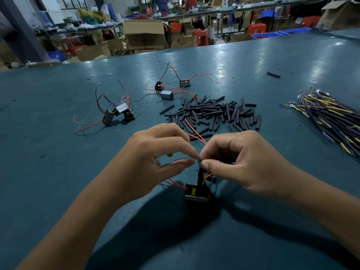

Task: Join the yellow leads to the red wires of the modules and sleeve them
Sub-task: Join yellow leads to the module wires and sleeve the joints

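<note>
The table (58,172) has a smooth teal top with a dull sheen, scuffed and flecked with dark crumbs. The sleeves (212,114) look like matt black plastic tubing, the modules (196,192) like black plastic cases, one module (167,95) having a dull grey metallic-looking face. The red wires (196,136) and the leads (331,115) wear smooth plastic insulation with small bright metal rings at some lead ends, and brown cardboard boxes (144,34) stand behind, matt.

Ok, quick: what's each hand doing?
Left hand: pinching the wire.
Right hand: pinching the same wire at the joint.
</note>
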The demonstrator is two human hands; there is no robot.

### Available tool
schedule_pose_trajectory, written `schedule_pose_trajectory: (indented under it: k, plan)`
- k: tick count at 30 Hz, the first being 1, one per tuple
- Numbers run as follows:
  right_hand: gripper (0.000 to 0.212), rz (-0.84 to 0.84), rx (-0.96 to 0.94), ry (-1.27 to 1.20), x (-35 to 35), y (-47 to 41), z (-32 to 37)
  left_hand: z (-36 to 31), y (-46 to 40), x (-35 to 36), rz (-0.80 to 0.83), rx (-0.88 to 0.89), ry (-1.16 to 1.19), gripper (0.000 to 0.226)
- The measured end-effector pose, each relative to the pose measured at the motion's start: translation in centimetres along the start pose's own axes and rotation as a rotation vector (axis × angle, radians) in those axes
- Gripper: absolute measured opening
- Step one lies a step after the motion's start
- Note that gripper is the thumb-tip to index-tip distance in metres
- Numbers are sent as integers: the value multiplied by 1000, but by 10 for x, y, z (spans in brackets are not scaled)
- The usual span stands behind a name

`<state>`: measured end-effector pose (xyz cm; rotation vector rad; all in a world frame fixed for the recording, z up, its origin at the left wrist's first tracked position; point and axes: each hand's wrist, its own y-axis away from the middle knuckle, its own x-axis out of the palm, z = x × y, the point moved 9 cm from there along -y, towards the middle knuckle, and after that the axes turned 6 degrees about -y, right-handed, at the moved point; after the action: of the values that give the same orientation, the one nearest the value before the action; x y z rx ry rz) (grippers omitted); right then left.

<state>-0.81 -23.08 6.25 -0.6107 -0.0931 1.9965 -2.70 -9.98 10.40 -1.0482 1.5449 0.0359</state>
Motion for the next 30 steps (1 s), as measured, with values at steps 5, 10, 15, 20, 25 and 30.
schedule_pose_trajectory:
  k: [5, 10, 15, 20, 25, 30]
  plan:
    - [5, -5, -8, 4, 0, 0, 0, 0, 0, -2, -73, 55, -95, 11]
    - [4, -7, -11, 1, -1, 0, 0, -2, -1, -2, -77, 98, -140, 13]
    - [5, -3, -8, -10, -1, 1, -1, -3, -1, 2, -64, 118, -177, 15]
    - [5, -6, -2, -15, -1, 0, -1, -5, -2, 8, -32, 52, -124, 20]
    - [6, -8, -8, -13, 0, 0, 1, 26, 6, 38, 91, -480, 504, 20]
    - [7, -14, 4, -17, -1, -1, -1, 30, 10, 40, 121, -533, 570, 15]
